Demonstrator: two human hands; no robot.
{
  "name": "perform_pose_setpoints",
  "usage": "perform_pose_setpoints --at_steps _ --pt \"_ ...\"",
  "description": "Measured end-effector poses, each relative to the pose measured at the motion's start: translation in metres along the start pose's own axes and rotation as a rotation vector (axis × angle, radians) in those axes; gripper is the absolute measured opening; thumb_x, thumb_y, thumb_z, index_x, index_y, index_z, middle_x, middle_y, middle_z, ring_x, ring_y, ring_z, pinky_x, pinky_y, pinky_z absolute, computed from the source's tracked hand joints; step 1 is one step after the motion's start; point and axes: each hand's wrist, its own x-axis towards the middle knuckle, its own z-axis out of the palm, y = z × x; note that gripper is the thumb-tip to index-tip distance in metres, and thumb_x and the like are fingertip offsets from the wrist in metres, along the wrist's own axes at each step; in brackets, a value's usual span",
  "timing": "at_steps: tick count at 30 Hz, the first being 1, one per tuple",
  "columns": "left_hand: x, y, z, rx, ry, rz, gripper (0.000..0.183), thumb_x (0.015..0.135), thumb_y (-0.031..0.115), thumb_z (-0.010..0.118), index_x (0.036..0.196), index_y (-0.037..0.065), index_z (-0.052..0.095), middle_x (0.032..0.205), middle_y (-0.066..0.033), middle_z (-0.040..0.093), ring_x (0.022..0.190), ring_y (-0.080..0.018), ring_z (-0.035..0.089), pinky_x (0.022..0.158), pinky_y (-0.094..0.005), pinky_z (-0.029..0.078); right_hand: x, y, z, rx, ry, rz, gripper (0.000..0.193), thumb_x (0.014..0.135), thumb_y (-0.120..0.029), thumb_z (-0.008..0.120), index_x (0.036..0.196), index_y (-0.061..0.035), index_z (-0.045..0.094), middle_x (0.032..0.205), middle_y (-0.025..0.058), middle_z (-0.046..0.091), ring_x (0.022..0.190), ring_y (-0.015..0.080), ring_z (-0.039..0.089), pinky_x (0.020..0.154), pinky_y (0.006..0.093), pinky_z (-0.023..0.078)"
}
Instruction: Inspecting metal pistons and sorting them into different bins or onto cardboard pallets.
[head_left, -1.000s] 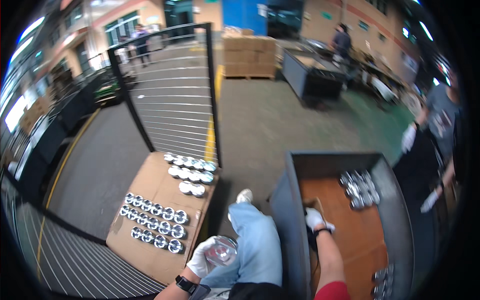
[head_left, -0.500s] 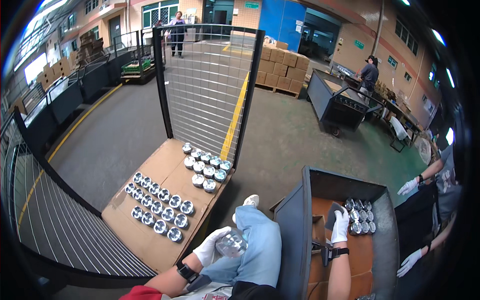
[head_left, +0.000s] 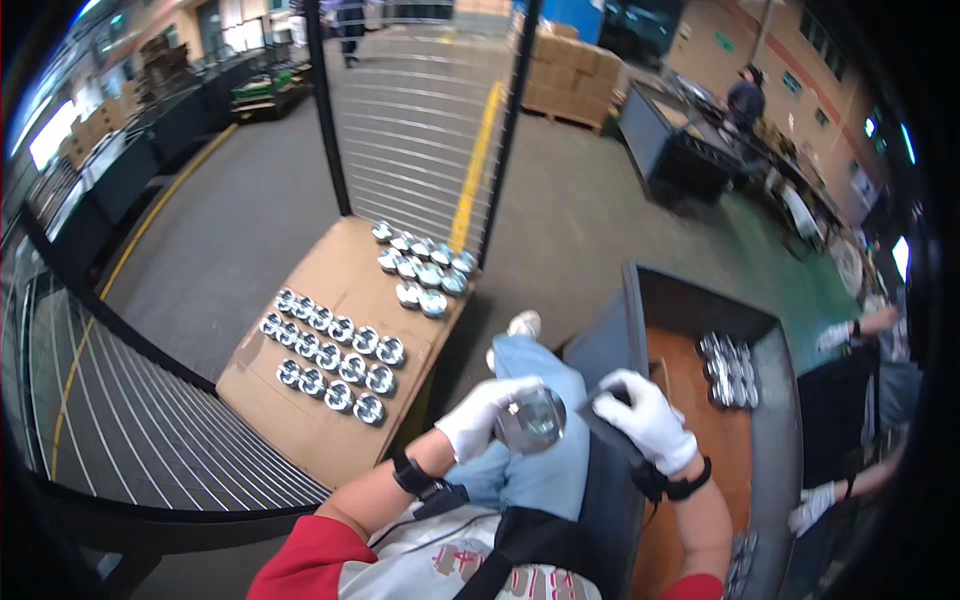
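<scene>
My left hand (head_left: 472,420), in a white glove, grips a shiny metal piston (head_left: 536,422) over my lap. The piston's round face is turned up toward me. Close to its right side, my right hand (head_left: 652,425), also gloved, pinches a dark grey flat pad (head_left: 598,408). A narrow gap separates pad and piston. On the left, several more pistons (head_left: 352,369) stand in rows on a cardboard sheet (head_left: 262,385), with another group of pistons (head_left: 430,275) at its far right corner.
A dark metal bin (head_left: 776,430) on my right holds several stacked pistons (head_left: 730,370) over a brown liner. Black wire mesh panels (head_left: 420,120) edge the cardboard platform. At the far right a co-worker's gloved hand (head_left: 812,508) shows. Carton stacks (head_left: 570,80) stand beyond.
My right hand has come up out of the bin with the pad, leftward to the piston. My left hand has raised the piston slightly and moved it right. The view has tilted down.
</scene>
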Motion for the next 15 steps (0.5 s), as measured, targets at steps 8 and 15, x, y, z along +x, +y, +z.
perform_pose_setpoints --at_steps 8,15 --pt "-0.029 0.008 0.002 -0.104 0.065 0.016 0.033 0.096 0.03 0.065 0.119 0.007 0.063 0.109 -0.0023 0.067 0.101 -0.0143 0.066 0.088 -0.0334 0.055 0.004 -0.024 0.016 0.013 -0.165 -0.013 0.026 0.088 -0.023 0.068 0.104 -0.002 0.068 0.095 0.0129 0.068 0.09 0.0212 0.066 0.083 0.0339 0.051" --pt "-0.026 -0.012 0.003 0.061 -0.015 0.117 0.033 0.095 0.03 0.066 0.114 0.003 0.067 0.103 -0.0027 0.069 0.095 -0.0096 0.062 0.082 -0.0266 0.05 -0.001 -0.027 0.033 -0.207 -0.243 -0.002 0.03 0.083 -0.029 0.073 0.095 -0.002 0.07 0.086 0.0171 0.069 0.079 0.0269 0.068 0.074 0.0358 0.053"
